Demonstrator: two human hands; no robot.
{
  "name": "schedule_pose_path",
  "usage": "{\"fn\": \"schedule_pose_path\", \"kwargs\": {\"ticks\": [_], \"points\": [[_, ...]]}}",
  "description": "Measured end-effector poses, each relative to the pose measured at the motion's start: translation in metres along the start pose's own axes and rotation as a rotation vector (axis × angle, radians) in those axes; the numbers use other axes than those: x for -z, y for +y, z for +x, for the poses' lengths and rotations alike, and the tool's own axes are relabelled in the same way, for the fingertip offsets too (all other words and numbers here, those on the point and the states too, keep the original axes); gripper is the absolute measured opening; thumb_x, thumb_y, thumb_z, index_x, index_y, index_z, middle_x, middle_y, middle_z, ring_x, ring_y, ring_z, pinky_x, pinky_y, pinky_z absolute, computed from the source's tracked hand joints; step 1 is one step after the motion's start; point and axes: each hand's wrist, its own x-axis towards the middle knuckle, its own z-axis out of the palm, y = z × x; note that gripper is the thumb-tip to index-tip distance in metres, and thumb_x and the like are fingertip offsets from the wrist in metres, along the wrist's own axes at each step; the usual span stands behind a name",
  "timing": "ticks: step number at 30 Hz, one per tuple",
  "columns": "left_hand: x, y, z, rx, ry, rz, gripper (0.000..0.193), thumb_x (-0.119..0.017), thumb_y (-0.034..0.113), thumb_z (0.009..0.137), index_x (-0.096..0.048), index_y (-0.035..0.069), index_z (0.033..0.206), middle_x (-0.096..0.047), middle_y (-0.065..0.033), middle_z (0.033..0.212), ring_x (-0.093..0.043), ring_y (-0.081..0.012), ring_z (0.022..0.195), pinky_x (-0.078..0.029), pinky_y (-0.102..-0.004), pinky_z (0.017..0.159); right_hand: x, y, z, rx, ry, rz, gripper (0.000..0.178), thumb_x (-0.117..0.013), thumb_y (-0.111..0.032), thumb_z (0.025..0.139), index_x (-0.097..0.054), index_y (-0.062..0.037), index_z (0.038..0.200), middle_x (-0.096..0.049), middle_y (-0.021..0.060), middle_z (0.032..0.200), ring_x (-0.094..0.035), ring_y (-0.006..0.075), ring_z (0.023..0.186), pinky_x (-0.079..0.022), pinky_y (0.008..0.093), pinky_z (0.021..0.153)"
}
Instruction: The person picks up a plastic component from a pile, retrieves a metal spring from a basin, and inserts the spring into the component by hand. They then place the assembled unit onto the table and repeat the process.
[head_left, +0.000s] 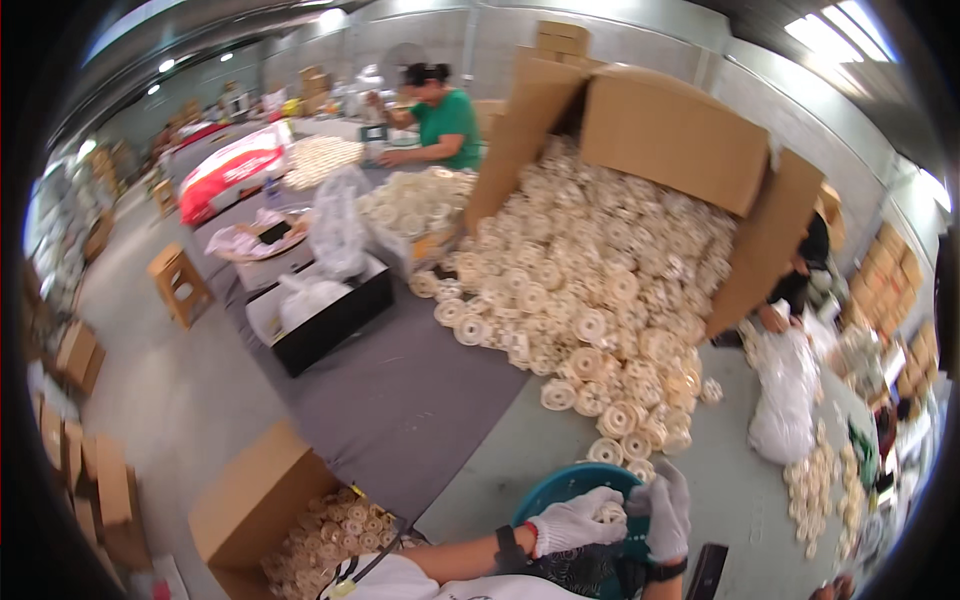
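My left hand [578,522], in a white knit glove, is over a teal plastic basket [545,488] at the table's near edge. Its fingers are closed round a cream plastic wheel [607,513]. Also gloved, my right hand [667,512] is at the basket's right side, its fingers bent down toward the left hand; whether they grip anything is hidden. Just beyond the basket, a large heap of cream plastic wheels [590,325] spills out of a tipped cardboard box [675,135]. Something dark and patterned [575,570] lies below my left hand, partly covered by my arm.
A black-sided box [335,318] with plastic bags stands on the grey cloth [400,400]. At lower left, an open carton [250,490] holds more wheels. A white plastic bag [785,395] and loose wheels lie at right. A co-worker in green [450,130] sits across the table.
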Motion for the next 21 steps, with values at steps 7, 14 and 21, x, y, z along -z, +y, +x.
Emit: {"fn": "schedule_pose_path", "kwargs": {"ticks": [7, 14, 21], "points": [[0.005, -0.003, 0.014, -0.028, -0.027, -0.441, 0.035, -0.074, 0.024, 0.092, -0.056, 0.004, 0.113, -0.061, 0.0000, 0.095, -0.056, -0.0049, 0.076, -0.046, -0.0206, 0.064, 0.092, -0.066, 0.004, 0.642, 0.241, 0.670, 0.038, -0.053, -0.017, 0.103, -0.052, 0.0007, 0.136, -0.065, 0.0096, 0.111, -0.063, 0.0185, 0.096, -0.052, 0.0304, 0.087], [0.005, 0.020, 0.021, -0.108, 0.026, -0.382, 0.027, -0.070, 0.021, 0.094, -0.057, 0.004, 0.112, -0.062, -0.0002, 0.097, -0.058, -0.0086, 0.083, -0.049, -0.0240, 0.072, 0.050, 0.018, 0.033, 0.663, 0.201, -0.415, 0.031, -0.058, -0.008, 0.098, -0.060, -0.0016, 0.128, -0.067, 0.0108, 0.115, -0.065, 0.0245, 0.101, -0.051, 0.0357, 0.092], [0.003, 0.000, 0.019, -0.166, 0.236, 0.332, 0.030, -0.057, 0.021, 0.096, -0.058, 0.008, 0.123, -0.067, -0.0111, 0.113, -0.063, -0.0250, 0.106, -0.048, -0.0332, 0.094, -0.029, -0.004, -0.029, 0.681, -0.042, -0.748, 0.028, -0.060, -0.010, 0.094, -0.067, -0.0064, 0.120, -0.069, 0.0163, 0.114, -0.064, 0.0343, 0.109, -0.048, 0.0419, 0.100]]}}
